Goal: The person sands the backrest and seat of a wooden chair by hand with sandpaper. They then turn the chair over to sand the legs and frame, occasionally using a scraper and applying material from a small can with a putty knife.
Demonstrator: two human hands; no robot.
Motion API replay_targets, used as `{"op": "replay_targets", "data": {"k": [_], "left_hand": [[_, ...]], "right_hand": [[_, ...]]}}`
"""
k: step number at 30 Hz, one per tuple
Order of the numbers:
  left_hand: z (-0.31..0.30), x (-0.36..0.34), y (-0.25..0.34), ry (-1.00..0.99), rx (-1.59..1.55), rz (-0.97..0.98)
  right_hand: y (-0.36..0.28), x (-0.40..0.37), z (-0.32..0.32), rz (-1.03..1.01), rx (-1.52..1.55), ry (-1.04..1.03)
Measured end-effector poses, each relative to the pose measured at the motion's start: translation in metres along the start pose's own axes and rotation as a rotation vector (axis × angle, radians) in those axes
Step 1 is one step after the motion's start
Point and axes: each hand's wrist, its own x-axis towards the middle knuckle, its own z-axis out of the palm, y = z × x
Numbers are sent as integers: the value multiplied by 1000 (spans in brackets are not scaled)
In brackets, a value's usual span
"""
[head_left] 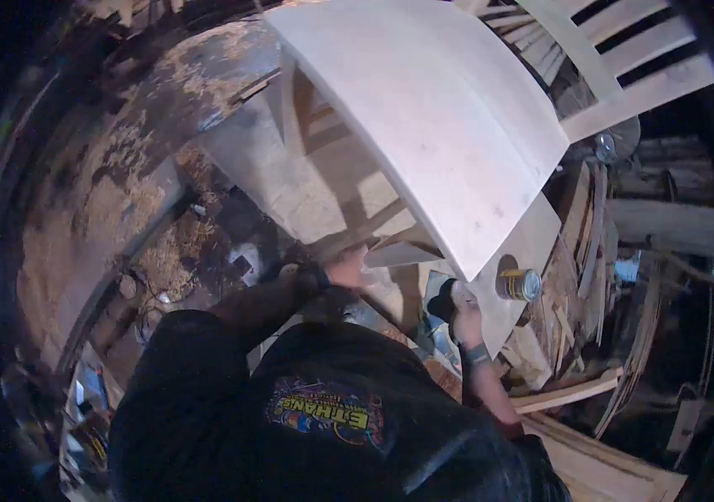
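Note:
A pale wooden chair with a broad smooth seat (432, 109) and a slatted back (625, 100) stands tilted in view on a light board (248, 159). My left hand (347, 269) is under the seat's near edge, beside the chair's lower wooden parts; its fingers are smeared and partly hidden. By the seat's near corner, my right hand (464, 311) is closed round a small black object (441, 300), whose kind I cannot make out. Just right of that hand, a metal can (519, 284) with a yellowish label lies or stands on the board.
Wood offcuts and strips (583, 243) are piled on the right. Shavings (123, 184) cover the ground on the left, near a dark curved bar (123, 259). A long pale plank (600, 460) lies at the lower right. A clear round object (606, 147) is near the chair back.

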Motion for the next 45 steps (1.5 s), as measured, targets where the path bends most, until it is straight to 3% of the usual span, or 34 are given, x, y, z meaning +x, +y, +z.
{"op": "replay_targets", "data": {"k": [1, 3, 4, 5, 7, 8, 10, 13, 15, 16, 19, 21, 22, 24, 25, 28, 29, 31, 34, 35, 37, 38, 40, 41, 43, 45], "left_hand": [[3, 3, -12, -96, 35, -85], [15, 1, -30, -14, -10, -60], [17, 0, -30, 52, -13, -26], [18, -3, -26, 118, -13, 9], [20, 3, -7, 300, 33, 122], [8, -1, 14, 290, -15, 110], [-32, -25, 76, 266, -110, 93], [-60, -49, 113, 222, -418, 304], [-66, -70, 121, 294, -586, 368], [-71, -79, 121, 327, -668, 402], [-134, -80, 87, 283, -313, 500], [-188, -39, 4, 524, -50, 654], [-219, -11, -44, 632, -238, 624], [-270, 4, -28, 820, -296, 432], [-301, -9, 22, 900, -163, 275], [-362, 25, 1, 750, 76, 166], [-373, 39, -12, 703, 63, 209], [-390, 61, -43, 590, 41, 285], [-396, 65, -29, 300, 80, 255], [-399, 66, -25, 251, 51, 301], [-388, 61, -24, 297, 53, 232], [-381, 69, -35, 277, 15, 204], [-365, 94, -66, 359, 308, 408], [-355, 110, -92, 467, 626, 635], [-350, 122, -90, 519, 474, 777], [-334, 85, -67, 298, -410, 485]], "right_hand": [[-10, 4, 4, -70, -89, 40], [-31, 11, 17, -221, -260, 120], [-43, 18, 24, -195, -30, 29], [-41, 30, 13, -202, -83, -18], [-36, 59, -15, -218, -183, -105], [-46, 58, -6, -245, -197, -201], [-51, 64, -15, -21, -374, -267], [-25, 63, -10, -115, -406, -390], [-17, 56, -5, -110, -426, -495], [-16, 50, 2, -100, -448, -507], [-12, 36, 19, -79, -456, -550], [-5, 34, 29, -86, -394, -594], [-5, 28, 35, -75, -416, -573], [1, 33, 38, -51, -467, -592], [6, 37, 38, -37, -495, -597], [18, 34, 57, -134, -515, -440], [22, 32, 73, -169, -499, -391], [40, 36, 105, -42, -372, -253], [47, 31, 161, 119, -41, -85], [51, 32, 174, 55, -169, 12], [66, 22, 203, -60, -399, 195], [33, 17, 218, 16, -432, 11], [3, 5, 237, -210, -537, 183], [-17, 0, 241, -301, -558, 275], [-54, -6, 245, -457, -566, 475], [-58, -15, 227, -348, -464, 511]]}}
